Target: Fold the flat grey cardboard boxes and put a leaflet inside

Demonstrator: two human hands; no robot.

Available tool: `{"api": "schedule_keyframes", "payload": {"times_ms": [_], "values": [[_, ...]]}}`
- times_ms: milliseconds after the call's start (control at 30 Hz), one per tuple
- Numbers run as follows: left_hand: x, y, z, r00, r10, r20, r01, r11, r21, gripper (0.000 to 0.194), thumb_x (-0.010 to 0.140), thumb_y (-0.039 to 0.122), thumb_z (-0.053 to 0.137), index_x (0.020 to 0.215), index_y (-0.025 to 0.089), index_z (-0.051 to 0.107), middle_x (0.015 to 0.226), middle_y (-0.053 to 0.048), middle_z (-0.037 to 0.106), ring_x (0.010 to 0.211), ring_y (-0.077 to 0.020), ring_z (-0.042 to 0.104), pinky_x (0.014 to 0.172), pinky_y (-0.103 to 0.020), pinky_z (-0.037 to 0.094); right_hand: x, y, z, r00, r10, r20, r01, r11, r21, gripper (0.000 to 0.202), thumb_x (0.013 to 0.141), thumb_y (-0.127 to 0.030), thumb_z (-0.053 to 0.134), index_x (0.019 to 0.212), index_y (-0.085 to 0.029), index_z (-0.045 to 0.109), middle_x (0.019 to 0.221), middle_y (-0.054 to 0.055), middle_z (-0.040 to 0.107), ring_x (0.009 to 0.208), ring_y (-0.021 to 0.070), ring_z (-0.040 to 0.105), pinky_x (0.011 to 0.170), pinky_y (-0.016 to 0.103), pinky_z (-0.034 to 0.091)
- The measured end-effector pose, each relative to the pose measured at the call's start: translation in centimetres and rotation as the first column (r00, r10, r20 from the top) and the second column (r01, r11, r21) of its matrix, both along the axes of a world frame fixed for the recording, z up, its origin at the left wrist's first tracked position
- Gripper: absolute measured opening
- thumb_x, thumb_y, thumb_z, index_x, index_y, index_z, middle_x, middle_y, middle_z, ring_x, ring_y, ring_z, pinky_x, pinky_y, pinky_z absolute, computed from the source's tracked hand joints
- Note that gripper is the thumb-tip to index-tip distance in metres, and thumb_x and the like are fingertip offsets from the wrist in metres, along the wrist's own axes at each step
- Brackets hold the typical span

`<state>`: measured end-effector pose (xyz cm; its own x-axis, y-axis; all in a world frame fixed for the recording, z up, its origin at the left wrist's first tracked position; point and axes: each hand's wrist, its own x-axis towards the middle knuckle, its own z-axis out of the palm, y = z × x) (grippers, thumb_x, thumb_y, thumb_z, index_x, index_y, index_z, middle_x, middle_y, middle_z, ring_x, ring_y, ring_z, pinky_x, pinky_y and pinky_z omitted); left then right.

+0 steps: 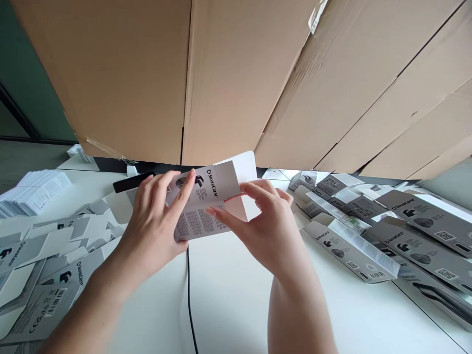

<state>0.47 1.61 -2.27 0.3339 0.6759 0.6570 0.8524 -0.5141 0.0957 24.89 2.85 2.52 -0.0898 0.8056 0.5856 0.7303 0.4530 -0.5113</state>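
Left hand (155, 219) clamps the carton (225, 178) near one end, seemingly to steady it above the white table (228, 295) — and the right hand (269, 221) grips the flapped end, thumb and fingers bracketing its edge, probably controlling the panels.

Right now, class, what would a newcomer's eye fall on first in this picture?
The box at the centre, gripped by the left hand, with the right hand at its open end. Behind it, cartons loom across the top of the view. More boxes crowd the table on both sides.
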Motion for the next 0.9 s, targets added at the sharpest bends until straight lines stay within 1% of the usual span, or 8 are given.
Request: {"api": "schedule_keyframes", "payload": {"times_ms": [167,267,367,467,567,700,800,900], "values": [[0.4,-0.4,0.3,1.0,0.006,0.016,-0.006,1.0,0.0,0.141,0.079,0.008,0.096,0.195,0.028,0.018,0.18,-0.026,0.046,0.163,-0.0549,0.049,0.138,-0.076,0.047,-0.1,0.5,-0.3,0.964,0.187,-0.189,-0.206,0.974,-0.088,0.042,0.096,-0.054,0.099,0.122,-0.033,0.074,0.114,0.007,0.087,0.109,0.0343,0.08,0.096,0.056,0.067],[0.5,-0.2,0.1,0.996,0.002,0.087,-0.003,1.0,0.012,0.137,0.081,0.003,0.091,0.194,0.035,0.022,0.174,-0.021,0.055,0.157,-0.0505,0.059,0.13,-0.071,0.056,-0.7,-0.4,0.1,0.922,0.293,-0.255,-0.31,0.95,-0.031,0.048,0.098,-0.052,0.1,0.134,-0.034,0.072,0.115,0.007,0.089,0.111,0.0341,0.083,0.097,0.055,0.071],[0.1,0.3,-0.1,0.962,-0.052,0.269,0.052,0.999,0.006,0.121,0.085,0.003,0.088,0.189,0.041,0.038,0.166,-0.014,0.068,0.147,-0.043,0.071,0.12,-0.057,0.066,-1.2,-1.7,0.8,0.883,0.403,-0.241,-0.391,0.915,0.098,0.049,0.1,-0.049,0.1,0.139,-0.035,0.074,0.104,0.003,0.088,0.103,0.0329,0.085,0.108,0.063,0.07],[-0.8,0.6,-0.1,0.838,-0.077,0.54,0.159,0.982,-0.106,0.114,0.081,0.019,0.102,0.181,0.041,0.051,0.171,-0.009,0.07,0.149,-0.0425,0.073,0.118,-0.052,0.068,-1.1,-2.3,1.3,0.867,0.424,-0.262,-0.324,0.879,0.35,0.034,0.105,-0.05,0.095,0.133,-0.037,0.081,0.111,0.007,0.087,0.116,0.0383,0.083,0.114,0.07,0.067],[-1.8,0.5,0.2,0.656,-0.032,0.754,0.314,0.92,-0.233,0.108,0.07,0.035,0.116,0.166,0.035,0.068,0.157,-0.01,0.08,0.141,-0.0438,0.078,0.11,-0.049,0.071,-0.6,-1.9,1.4,0.845,0.377,-0.378,-0.159,0.854,0.495,0.054,0.098,-0.067,0.097,0.143,-0.041,0.081,0.147,0.012,0.076,0.146,0.0426,0.071,0.121,0.071,0.066],[-2.0,0.0,1.0,0.454,0.049,0.89,0.519,0.797,-0.308,0.066,0.068,0.035,0.116,0.126,0.027,0.086,0.123,-0.009,0.092,0.119,-0.0416,0.085,0.095,-0.046,0.073,-0.7,-0.9,0.8,0.806,0.443,-0.393,-0.368,0.894,0.254,0.087,0.089,-0.069,0.104,0.164,-0.044,0.066,0.161,0.011,0.072,0.144,0.0381,0.074,0.116,0.063,0.073],[-1.4,-0.2,1.6,0.43,0.1,0.897,0.582,0.729,-0.36,0.05,0.067,0.035,0.116,0.111,0.025,0.093,0.115,-0.01,0.093,0.116,-0.0429,0.087,0.09,-0.046,0.074,-1.7,-0.6,0.3,0.782,0.463,-0.417,-0.492,0.87,0.043,0.098,0.082,-0.06,0.113,0.164,-0.042,0.063,0.157,0.01,0.078,0.139,0.0363,0.079,0.104,0.054,0.078],[-0.7,-0.1,2.0,0.395,0.092,0.914,0.706,0.607,-0.365,0.049,0.069,0.028,0.116,0.113,0.026,0.094,0.115,-0.009,0.093,0.11,-0.0401,0.089,0.081,-0.042,0.075,-2.9,-0.6,0.2,0.781,0.424,-0.459,-0.505,0.861,-0.062,0.084,0.085,-0.056,0.111,0.154,-0.039,0.067,0.148,0.008,0.084,0.135,0.035,0.082,0.1,0.05,0.079]]}}
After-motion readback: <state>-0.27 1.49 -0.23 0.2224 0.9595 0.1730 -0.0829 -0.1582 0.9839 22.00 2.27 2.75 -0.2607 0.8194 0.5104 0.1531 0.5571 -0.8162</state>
